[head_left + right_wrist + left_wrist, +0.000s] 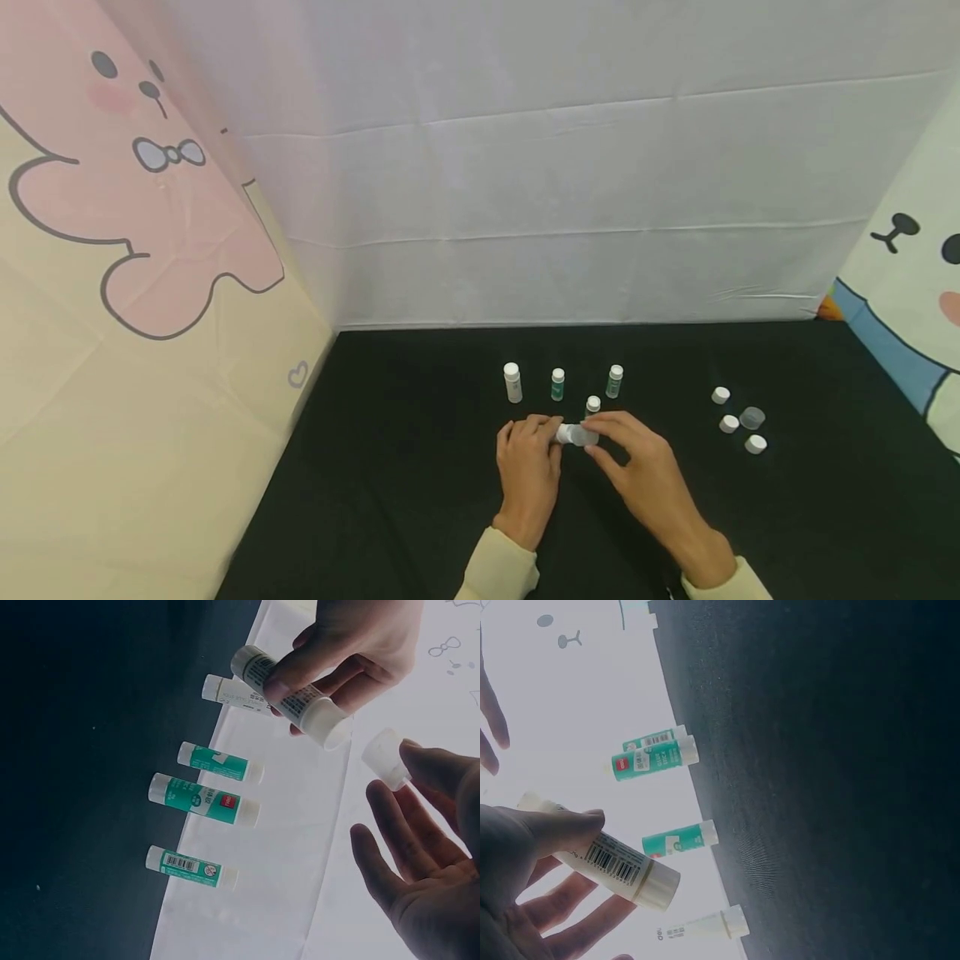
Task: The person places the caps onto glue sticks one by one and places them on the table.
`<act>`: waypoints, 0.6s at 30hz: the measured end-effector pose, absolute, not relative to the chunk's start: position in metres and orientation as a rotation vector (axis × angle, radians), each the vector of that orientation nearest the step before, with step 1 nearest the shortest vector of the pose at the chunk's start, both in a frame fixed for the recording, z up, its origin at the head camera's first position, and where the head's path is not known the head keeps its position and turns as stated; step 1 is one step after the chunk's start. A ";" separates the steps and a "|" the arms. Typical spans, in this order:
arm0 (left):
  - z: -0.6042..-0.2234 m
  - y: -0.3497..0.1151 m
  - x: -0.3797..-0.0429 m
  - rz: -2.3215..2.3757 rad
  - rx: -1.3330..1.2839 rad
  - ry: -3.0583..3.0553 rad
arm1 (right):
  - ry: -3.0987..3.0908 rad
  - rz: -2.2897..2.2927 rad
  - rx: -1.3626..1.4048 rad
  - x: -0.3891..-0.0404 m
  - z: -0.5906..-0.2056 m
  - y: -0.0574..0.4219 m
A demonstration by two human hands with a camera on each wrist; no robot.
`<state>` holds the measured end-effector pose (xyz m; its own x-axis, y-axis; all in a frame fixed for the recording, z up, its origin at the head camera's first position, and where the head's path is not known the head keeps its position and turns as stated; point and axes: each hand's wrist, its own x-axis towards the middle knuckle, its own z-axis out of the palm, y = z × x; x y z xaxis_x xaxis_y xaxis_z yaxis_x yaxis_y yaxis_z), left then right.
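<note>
My left hand (pixel 528 467) grips a white glue stick (pixel 615 862) with a barcode label, the thumb along its side. One end of the stick points toward my right hand (pixel 648 471). Between thumb and fingertips, the right hand pinches a translucent cap (pixel 386 757), held just off the stick's end in the right wrist view. Beyond the hands stand another white glue stick (pixel 513 383) and several green glue sticks, among them one at the middle (pixel 557 384) and one farther right (pixel 614 381). The nearest green one (pixel 191 868) is partly hidden by the right hand in the head view.
On the right of the black tabletop (pixel 390 500) lie several small white caps (pixel 729 424) around a larger translucent cap (pixel 752 417). A pale cloth wall (pixel 570 275) rises along the back edge. Printed cloths with cartoon animals hang at both sides.
</note>
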<state>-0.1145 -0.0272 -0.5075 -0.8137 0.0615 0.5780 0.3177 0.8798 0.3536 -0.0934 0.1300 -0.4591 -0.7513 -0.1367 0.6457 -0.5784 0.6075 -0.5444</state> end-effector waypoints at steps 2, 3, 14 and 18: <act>-0.507 -0.027 -0.114 -0.594 -0.274 -2.472 | -2.274 1.043 0.563 -0.094 -0.460 0.130; -0.507 -0.027 -0.114 -0.595 -0.273 -2.473 | -2.276 1.042 0.562 -0.093 -0.461 0.129; -0.507 -0.025 -0.111 -0.606 -0.280 -2.475 | -2.320 1.034 0.529 -0.094 -0.466 0.127; -0.507 -0.024 -0.110 -0.602 -0.287 -2.464 | -2.317 1.025 0.524 -0.095 -0.469 0.127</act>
